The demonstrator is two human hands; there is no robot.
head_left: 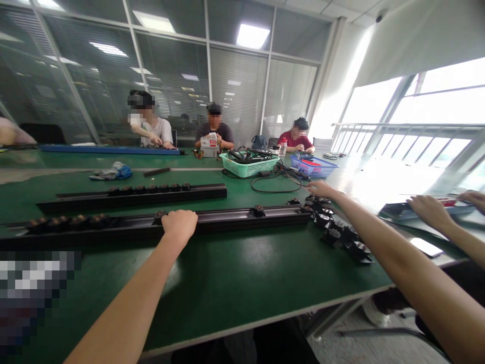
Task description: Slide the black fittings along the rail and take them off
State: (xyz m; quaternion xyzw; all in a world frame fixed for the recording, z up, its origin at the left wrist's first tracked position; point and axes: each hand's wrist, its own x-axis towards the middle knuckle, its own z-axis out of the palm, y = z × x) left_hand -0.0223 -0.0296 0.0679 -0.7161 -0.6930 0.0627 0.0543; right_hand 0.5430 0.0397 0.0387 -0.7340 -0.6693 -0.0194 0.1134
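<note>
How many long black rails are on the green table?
2 in view: the near rail, with the left hand at it, and the far rail lying just behind it. The blurred lower-left corner could hide more.

On the table (242, 283) before you lies the near rail (235, 226), with small parts (258, 210) along its channel; your left hand (181, 224) is over it; your right hand (321, 189) is beyond its right end, near a heap of parts (333, 235). Behind lies the far rail (151, 199); behind that, a cloth bundle (106, 173) left, a basket (248, 168) right.
</note>
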